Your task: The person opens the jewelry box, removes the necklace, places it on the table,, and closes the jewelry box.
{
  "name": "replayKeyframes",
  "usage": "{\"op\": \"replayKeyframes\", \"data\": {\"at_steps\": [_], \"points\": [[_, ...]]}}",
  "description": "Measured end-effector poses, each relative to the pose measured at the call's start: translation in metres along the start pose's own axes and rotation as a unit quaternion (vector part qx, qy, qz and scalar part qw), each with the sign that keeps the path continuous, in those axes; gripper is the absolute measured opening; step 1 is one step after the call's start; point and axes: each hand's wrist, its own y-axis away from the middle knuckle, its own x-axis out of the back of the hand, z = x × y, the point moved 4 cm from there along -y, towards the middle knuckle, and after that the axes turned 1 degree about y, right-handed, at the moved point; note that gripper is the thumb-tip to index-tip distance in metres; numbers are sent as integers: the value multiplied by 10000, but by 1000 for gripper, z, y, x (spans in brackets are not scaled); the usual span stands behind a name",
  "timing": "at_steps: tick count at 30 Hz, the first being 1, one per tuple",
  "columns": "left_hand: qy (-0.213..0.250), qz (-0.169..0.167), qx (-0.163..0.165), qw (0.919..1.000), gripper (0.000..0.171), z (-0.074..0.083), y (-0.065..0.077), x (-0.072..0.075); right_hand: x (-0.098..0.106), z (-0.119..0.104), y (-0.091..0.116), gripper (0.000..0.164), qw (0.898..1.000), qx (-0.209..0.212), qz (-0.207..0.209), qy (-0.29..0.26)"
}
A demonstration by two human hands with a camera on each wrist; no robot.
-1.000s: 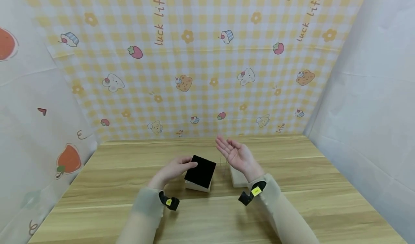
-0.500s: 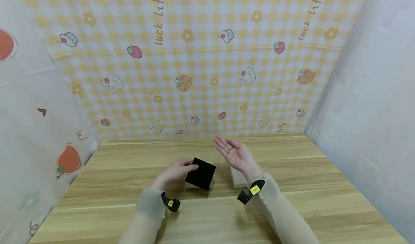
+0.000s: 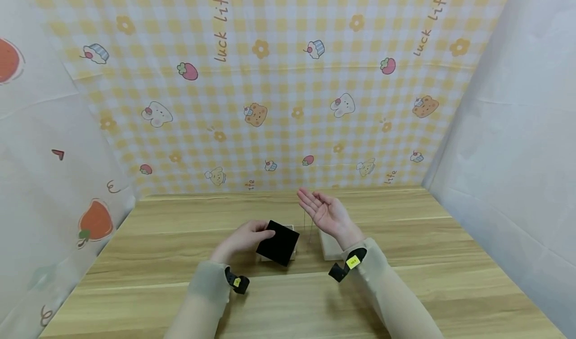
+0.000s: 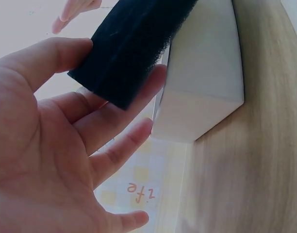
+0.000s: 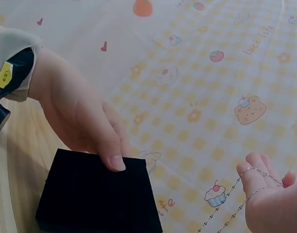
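My left hand (image 3: pixel 245 239) pinches one edge of a square black foam pad (image 3: pixel 278 243), thumb on top and fingers beneath. The pad is tilted above an open white box (image 4: pixel 206 73), whose rim peeks out from under it in the head view. My right hand (image 3: pixel 330 216) is held up, palm showing and fingers nearly straight. Over those fingers drapes a thin silver chain necklace (image 5: pixel 217 209), its two strands hanging down between the hands. The chain's lower end is too fine to make out.
A white box part (image 3: pixel 330 247) lies on the wooden table (image 3: pixel 288 304), partly behind the right wrist. Behind the table hangs a yellow checked cloth (image 3: pixel 288 89), with pale cloth on both sides.
The black pad has turned and shifted slightly on the white box, uncovering a bit of its far rim. My left hand moved slightly right; the right hand stays nearly still.
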Motion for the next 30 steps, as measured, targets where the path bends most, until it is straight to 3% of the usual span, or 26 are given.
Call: {"op": "replayKeyframes", "data": {"at_steps": [6, 15, 30], "points": [[2, 105, 36, 9999, 27, -2, 1, 2, 1, 0, -3, 23, 10000, 10, 5, 44], [71, 575, -39, 9983, 27, -4, 1, 8, 7, 5, -7, 17, 9999, -28, 164, 2], [363, 606, -93, 9975, 27, 4, 2, 12, 18, 13, -10, 17, 9990, 91, 363, 253]]}}
